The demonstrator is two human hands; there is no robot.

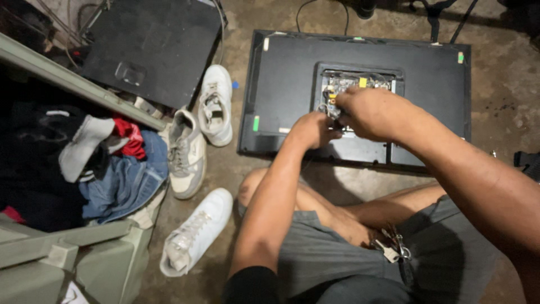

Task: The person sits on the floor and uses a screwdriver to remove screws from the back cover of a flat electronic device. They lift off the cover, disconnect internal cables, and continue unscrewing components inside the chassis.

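Down on the floor (225, 169), flat screen (292, 84) lies face-down so its open back panel faces up; both hands meet over the circuit board (351, 84). Left hand (312, 129) and right hand (368, 112) look pinched on small wires, can't tell exactly.

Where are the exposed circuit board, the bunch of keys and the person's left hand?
circuit board (360, 83), head view, its upper edge.
bunch of keys (392, 247), head view, the pale tag.
left hand (311, 130), head view, its back.

A big flat screen (360, 93) lies face down on the floor, its back black. Small green stickers (256, 123) sit near its edges, and a yellow label (363, 82) sits in the open middle part. Another black panel (149, 48) lies at the upper left.
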